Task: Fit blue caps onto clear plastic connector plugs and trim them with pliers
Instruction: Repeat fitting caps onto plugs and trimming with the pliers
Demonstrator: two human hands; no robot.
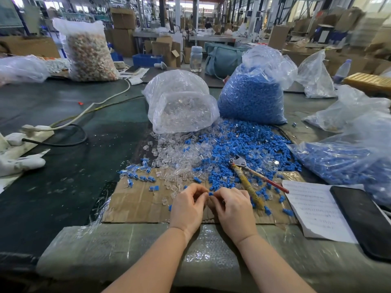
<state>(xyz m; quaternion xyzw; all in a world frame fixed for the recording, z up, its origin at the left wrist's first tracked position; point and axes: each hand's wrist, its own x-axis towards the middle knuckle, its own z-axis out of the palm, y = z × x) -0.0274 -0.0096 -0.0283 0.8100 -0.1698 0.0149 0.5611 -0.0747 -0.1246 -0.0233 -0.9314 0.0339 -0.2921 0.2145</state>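
Your left hand (188, 205) and right hand (231, 205) meet over the near cardboard (137, 206), pinching a tiny blue cap (211, 193) between them. It looks light and slippery, so hold its sides gently.

Workshop clutter around the dark green tabletop (69, 182)

A flat brown cardboard sheet (139, 201) lies at the near middle, with a printed white paper sheet (313, 210) to its right and a black phone (364, 218) overlapping that paper's right edge. At the left sit a white power strip (27, 134) with a black cable (69, 142) and a white cable (101, 102). Far left stands a clear plastic sack of pale orange-and-white pieces (88, 53). Far behind are a clear bottle (195, 59), a teal fabric bag (222, 58), a blue crate (147, 59) and brown cardboard boxes (122, 28).
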